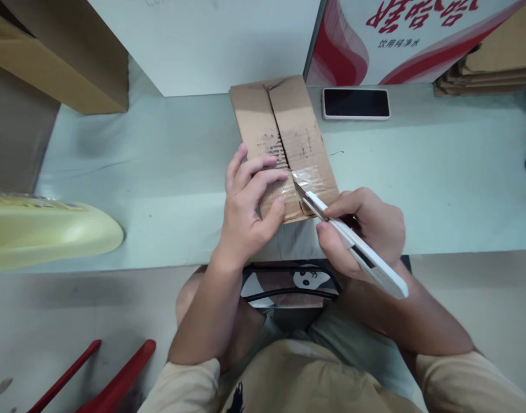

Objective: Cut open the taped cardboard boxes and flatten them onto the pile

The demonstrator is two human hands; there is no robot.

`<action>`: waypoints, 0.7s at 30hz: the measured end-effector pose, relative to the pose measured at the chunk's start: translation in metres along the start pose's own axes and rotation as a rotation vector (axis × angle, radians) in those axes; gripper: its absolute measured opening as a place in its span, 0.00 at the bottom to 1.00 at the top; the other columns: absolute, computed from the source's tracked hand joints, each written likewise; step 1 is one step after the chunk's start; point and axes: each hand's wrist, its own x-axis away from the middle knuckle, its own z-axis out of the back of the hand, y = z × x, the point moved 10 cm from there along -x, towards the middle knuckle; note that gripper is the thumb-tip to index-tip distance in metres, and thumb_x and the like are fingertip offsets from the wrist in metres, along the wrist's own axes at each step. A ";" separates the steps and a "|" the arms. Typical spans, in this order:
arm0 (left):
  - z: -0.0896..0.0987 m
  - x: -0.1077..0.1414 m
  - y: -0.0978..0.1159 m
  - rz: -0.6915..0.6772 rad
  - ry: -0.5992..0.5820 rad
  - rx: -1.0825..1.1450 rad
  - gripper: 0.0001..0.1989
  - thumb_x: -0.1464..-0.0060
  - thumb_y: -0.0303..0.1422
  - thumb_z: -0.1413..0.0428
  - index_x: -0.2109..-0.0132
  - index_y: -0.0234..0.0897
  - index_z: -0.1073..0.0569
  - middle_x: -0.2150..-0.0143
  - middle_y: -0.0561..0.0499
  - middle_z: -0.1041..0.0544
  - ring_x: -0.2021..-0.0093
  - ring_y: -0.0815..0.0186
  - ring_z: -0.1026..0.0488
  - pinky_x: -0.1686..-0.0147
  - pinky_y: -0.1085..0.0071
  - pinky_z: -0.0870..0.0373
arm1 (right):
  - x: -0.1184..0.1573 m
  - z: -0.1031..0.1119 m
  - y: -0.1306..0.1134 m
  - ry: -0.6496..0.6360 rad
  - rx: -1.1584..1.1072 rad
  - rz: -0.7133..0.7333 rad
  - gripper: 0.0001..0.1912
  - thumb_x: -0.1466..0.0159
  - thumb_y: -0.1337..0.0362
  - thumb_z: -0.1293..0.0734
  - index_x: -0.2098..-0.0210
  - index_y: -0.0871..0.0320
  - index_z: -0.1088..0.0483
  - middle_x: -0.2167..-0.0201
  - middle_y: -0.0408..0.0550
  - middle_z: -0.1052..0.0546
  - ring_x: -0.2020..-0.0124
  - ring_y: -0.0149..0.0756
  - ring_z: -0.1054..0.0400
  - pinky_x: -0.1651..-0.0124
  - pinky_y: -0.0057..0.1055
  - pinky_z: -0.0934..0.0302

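Note:
A flat brown cardboard box (293, 117) lies on the pale green table, tilted slightly, with a dark seam running down its middle. Clear tape (312, 176) crosses the seam near the box's front end. My left hand (250, 198) rests on the left part of the box, fingers spread and pressing on it. In my right hand (366, 229) is a white utility knife (353, 244), its handle slanting down to the right. The knife's blade is out, and its tip touches the box at the taped seam, close to my left fingertips.
A phone (356, 104) lies right of the box. Behind stand a white panel (219, 46) and a red-and-white printed carton (387, 51). Folded cardboard (490, 69) is stacked at the far right. At left are an open cardboard box (73, 69) and a yellow object (51, 232).

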 end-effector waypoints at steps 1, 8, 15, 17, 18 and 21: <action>0.000 0.000 0.000 -0.003 0.003 -0.003 0.15 0.30 0.49 0.49 0.44 0.53 0.26 0.40 0.50 0.22 0.28 0.49 0.31 0.20 0.38 0.46 | 0.000 0.000 0.000 -0.005 -0.002 -0.004 0.07 0.42 0.68 0.29 0.66 0.52 0.32 0.80 0.35 0.30 0.85 0.24 0.44 0.82 0.24 0.51; 0.000 -0.001 0.001 -0.021 -0.002 0.017 0.15 0.30 0.48 0.49 0.44 0.53 0.26 0.40 0.50 0.22 0.29 0.50 0.30 0.20 0.38 0.45 | 0.003 0.004 0.000 -0.013 -0.076 -0.029 0.07 0.42 0.68 0.30 0.67 0.53 0.32 0.82 0.34 0.34 0.84 0.25 0.45 0.81 0.26 0.53; 0.000 -0.001 0.002 -0.026 -0.019 0.025 0.15 0.31 0.47 0.49 0.43 0.53 0.26 0.39 0.50 0.22 0.30 0.50 0.29 0.20 0.39 0.45 | 0.007 0.010 -0.004 0.025 -0.054 -0.023 0.06 0.42 0.67 0.30 0.68 0.52 0.33 0.81 0.35 0.36 0.83 0.26 0.46 0.80 0.29 0.51; 0.000 -0.001 0.002 -0.025 -0.009 0.024 0.15 0.31 0.47 0.48 0.43 0.53 0.26 0.39 0.50 0.22 0.29 0.49 0.30 0.20 0.39 0.45 | 0.007 0.009 -0.007 0.006 -0.045 -0.015 0.06 0.42 0.67 0.31 0.69 0.52 0.33 0.81 0.36 0.36 0.83 0.27 0.46 0.80 0.30 0.51; 0.001 -0.001 0.001 -0.020 -0.005 0.022 0.15 0.31 0.47 0.48 0.43 0.53 0.25 0.39 0.50 0.22 0.29 0.49 0.31 0.20 0.39 0.46 | 0.007 0.009 -0.008 -0.002 -0.041 -0.021 0.06 0.42 0.67 0.31 0.69 0.52 0.34 0.81 0.36 0.36 0.83 0.27 0.47 0.80 0.30 0.51; -0.001 -0.001 -0.001 0.003 -0.026 0.021 0.16 0.31 0.48 0.49 0.43 0.54 0.25 0.39 0.50 0.22 0.27 0.48 0.33 0.19 0.38 0.48 | 0.006 0.011 -0.011 -0.011 -0.025 -0.054 0.07 0.41 0.67 0.32 0.70 0.52 0.35 0.82 0.36 0.37 0.84 0.28 0.48 0.79 0.32 0.50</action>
